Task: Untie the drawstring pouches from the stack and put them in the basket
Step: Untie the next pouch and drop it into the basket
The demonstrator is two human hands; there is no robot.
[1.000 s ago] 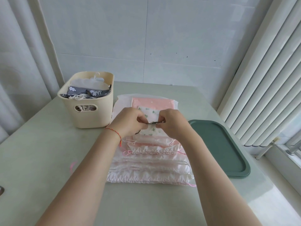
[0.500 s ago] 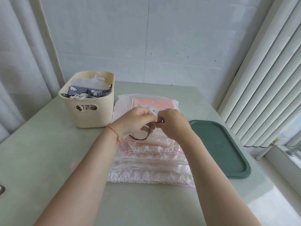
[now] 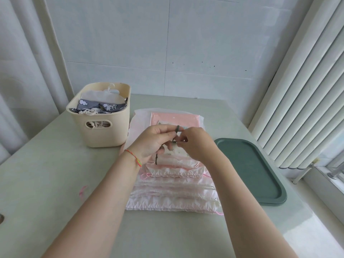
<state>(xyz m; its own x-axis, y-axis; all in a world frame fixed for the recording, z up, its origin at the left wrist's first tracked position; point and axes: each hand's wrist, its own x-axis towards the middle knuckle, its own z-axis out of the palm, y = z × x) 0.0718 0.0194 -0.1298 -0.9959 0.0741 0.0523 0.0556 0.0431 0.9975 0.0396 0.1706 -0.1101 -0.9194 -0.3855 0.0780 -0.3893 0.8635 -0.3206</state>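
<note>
Head view: two hands up close over a stack of pouches (image 3: 175, 185) on a pale green table (image 3: 46, 183). Left hand (image 3: 154, 141) and right hand (image 3: 195, 143) almost touching, both pinching a dark cord (image 3: 177, 128). Cord looped up between the fingertips, with one loose end hanging down under the left hand, long way running up and down. Cord belonging to a small white pouch (image 3: 176, 150) with tiny green prints, top of the stack, right under both hands. Hard to tell if the knot is fully open yet; too small and partly hidden by fingers.

Basket (image 3: 104, 131) off to the left and a bit farther back, near the stack but not touching the hands. Left hand nearer to it, so probably the better one to carry the pouch over. Already some grey pouches with white clouds and white cords inside the basket.

Small pouch soft and flat, mostly covered by the hands. Under it, pink and white pouches with bunched, wrinkly tops, laid like steps toward the near edge, pink cords poking out at the sides. Flat pink piece at the far end of the stack. Probably floppy when lifted.

Dark green tray (image 3: 260, 174) on the right, just beside the stack. Red string band (image 3: 133, 157) on the left wrist.
</note>
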